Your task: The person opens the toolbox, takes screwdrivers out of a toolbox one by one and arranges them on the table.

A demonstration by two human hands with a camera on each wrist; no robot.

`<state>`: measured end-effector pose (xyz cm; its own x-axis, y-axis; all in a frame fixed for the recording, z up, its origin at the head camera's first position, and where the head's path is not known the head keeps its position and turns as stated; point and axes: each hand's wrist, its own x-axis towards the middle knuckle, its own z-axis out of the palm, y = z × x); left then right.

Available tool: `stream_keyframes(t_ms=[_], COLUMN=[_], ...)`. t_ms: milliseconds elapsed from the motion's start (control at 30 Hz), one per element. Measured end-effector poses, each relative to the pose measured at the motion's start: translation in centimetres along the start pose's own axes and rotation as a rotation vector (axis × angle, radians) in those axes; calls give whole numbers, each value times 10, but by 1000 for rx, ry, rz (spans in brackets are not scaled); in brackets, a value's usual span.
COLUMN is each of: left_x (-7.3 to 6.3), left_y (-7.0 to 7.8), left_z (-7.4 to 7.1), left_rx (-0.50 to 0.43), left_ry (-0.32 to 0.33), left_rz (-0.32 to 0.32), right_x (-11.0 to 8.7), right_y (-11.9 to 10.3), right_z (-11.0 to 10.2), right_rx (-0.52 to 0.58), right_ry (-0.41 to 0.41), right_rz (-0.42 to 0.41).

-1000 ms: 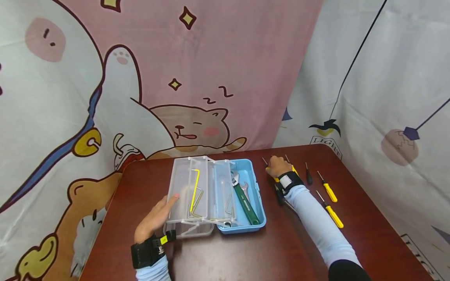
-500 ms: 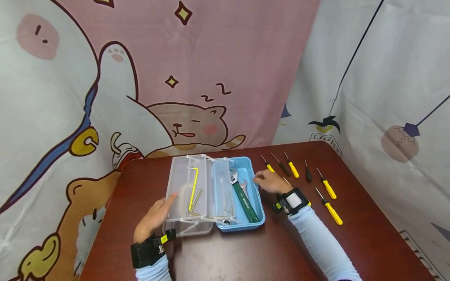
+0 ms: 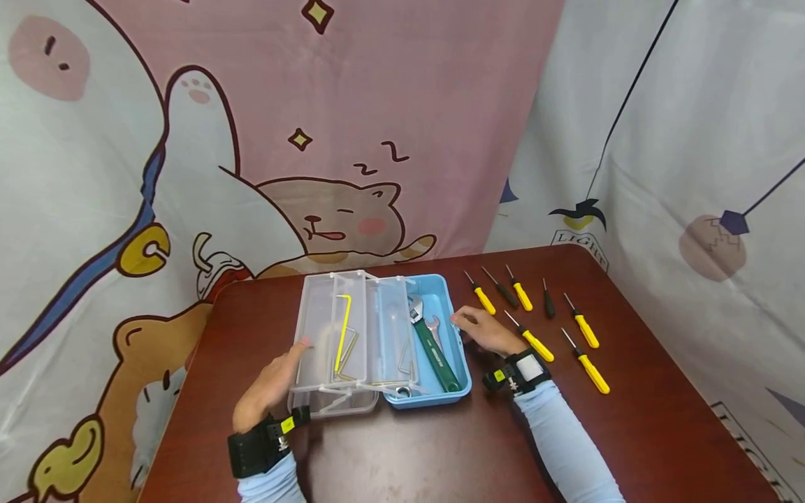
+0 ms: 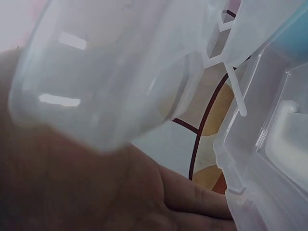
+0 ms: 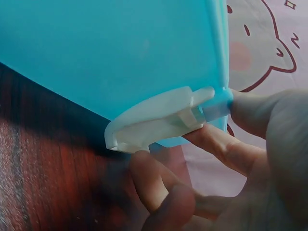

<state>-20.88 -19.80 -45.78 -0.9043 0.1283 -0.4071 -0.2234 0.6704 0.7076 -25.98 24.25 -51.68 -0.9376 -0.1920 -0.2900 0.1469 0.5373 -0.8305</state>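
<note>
A toolbox stands unfolded, with a light-blue base (image 3: 465,363) and clear fold-out trays (image 3: 317,314) swung left. My left hand (image 3: 270,384) holds the trays' left edge, thumb on top; in the left wrist view its straight fingers (image 4: 202,197) reach to the clear lid (image 4: 240,168). At the base's right side my right hand (image 3: 490,330) pinches the whitish latch (image 5: 159,120) between thumb and index finger at the rim. Inside the base lie a green-handled adjustable wrench (image 3: 435,353) and a small spanner (image 3: 434,327). Yellow and silver hex keys (image 3: 344,332) sit in the trays.
Several screwdrivers lie right of the box, some yellow-handled (image 3: 537,346) and others dark-handled (image 3: 549,304). The brown table (image 3: 409,454) meets a cartoon-printed cloth (image 3: 377,105) behind it.
My right hand has come from among the screwdrivers at the back to the blue base's right side, uncovering the screwdrivers. The left hand stays at the trays. The head view has shifted slightly.
</note>
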Motion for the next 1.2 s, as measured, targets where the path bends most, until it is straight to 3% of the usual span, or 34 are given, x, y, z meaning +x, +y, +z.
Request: stream_keyframes(t_ms=[167, 367, 467, 600, 833, 1000, 1200], left_x=[-7, -24, -33, -40, -37, -33, -29], left_y=[3, 7, 11, 19, 38, 51, 66], left_z=[-5, -9, -10, -7, 7, 21, 37], left_rx=[-36, -90, -96, -92, -65, -44, -92], left_ry=[24, 39, 91, 153, 167, 169, 191], left_rz=[-3, 60, 145, 305, 527, 607, 671], right_x=[2, 3, 6, 7, 8, 8, 8], right_y=[5, 12, 15, 19, 22, 22, 22], right_z=[3, 5, 5, 5, 8, 8, 10], right_rx=[44, 83, 96, 98, 102, 106, 94], right_ry=[11, 15, 11, 22, 42, 53, 70], right_rz=[12, 0, 4, 34, 46, 60, 51])
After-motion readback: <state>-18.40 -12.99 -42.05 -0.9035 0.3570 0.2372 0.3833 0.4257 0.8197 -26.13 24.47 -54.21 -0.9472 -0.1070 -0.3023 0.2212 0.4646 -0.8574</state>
